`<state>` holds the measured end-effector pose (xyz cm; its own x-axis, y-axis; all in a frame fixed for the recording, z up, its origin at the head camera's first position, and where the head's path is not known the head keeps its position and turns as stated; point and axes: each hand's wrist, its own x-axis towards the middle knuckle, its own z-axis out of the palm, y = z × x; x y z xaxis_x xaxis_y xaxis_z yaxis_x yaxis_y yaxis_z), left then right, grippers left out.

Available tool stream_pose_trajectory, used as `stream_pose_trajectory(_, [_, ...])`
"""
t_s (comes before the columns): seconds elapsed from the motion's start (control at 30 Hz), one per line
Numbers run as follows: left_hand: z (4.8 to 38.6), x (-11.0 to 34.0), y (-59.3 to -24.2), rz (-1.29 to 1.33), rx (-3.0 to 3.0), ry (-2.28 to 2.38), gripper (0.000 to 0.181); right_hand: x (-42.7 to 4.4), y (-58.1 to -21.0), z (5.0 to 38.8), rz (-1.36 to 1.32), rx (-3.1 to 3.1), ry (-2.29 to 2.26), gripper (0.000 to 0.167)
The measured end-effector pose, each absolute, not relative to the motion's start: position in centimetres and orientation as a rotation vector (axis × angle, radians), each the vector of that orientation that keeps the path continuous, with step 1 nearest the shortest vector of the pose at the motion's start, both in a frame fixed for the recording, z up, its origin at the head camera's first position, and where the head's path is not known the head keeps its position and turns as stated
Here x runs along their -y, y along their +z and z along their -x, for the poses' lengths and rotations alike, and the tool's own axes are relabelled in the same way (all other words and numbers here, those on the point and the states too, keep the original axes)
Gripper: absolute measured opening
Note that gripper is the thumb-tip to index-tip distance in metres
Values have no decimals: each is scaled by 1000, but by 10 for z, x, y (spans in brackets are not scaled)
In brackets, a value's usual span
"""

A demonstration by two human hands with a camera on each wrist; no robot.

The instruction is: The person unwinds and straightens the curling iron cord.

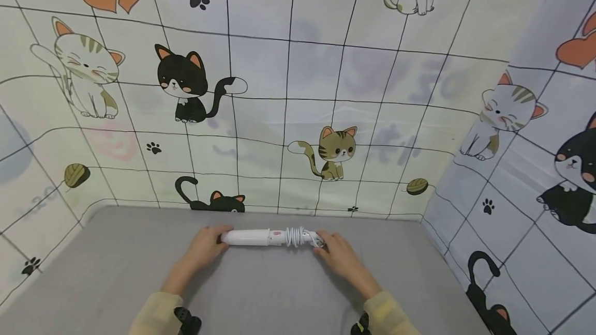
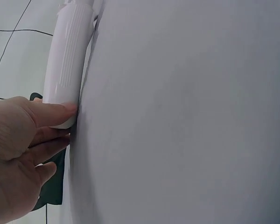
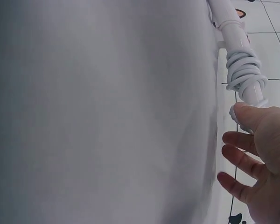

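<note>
A white hair iron [image 1: 249,237], long and rod-shaped, lies crosswise near the far edge of the grey surface. Its thicker, grooved body [image 2: 67,56] is to the left. Pale cord [image 3: 245,70] is wound in several turns round its thinner right part. My left hand [image 1: 207,246] pinches the left tip between thumb and fingers. At the opposite tip, my right hand [image 1: 341,255] holds the end and a loop of cord with thumb and forefinger, the other fingers spread loosely in the right wrist view. Whether the iron is lifted at all, I cannot tell.
The grey cloth-covered surface [image 1: 270,293] spreads beneath both forearms. Behind it rises a white grid-patterned curtain [image 1: 261,66] printed with cats and paws, which continues along the left and right sides. A dark strap device [image 1: 188,320] sits on the left wrist.
</note>
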<state>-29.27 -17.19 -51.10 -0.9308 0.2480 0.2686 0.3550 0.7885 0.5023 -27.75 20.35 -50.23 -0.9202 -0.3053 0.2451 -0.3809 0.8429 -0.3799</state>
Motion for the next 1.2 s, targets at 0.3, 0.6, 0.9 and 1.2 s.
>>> stream_pose_trajectory(0.3, [287, 177, -510, 497, 2716, -988, 42, -205, -496, 267, -558, 2814, 756, 44])
stream_pose_trajectory(0.6, [274, 180, -501, 528, 2663, -1192, 42, -207, -498, 257, -622, 2658, 1179, 43])
stream_pose_trajectory(0.9, [260, 181, -500, 559, 2582, -1403, 42, -207, -488, 240, -517, 2548, 1415, 45])
stream_pose_trajectory(1.2, [243, 186, -494, 521, 2509, -1604, 41, -210, -479, 224, -472, 2507, 1644, 48])
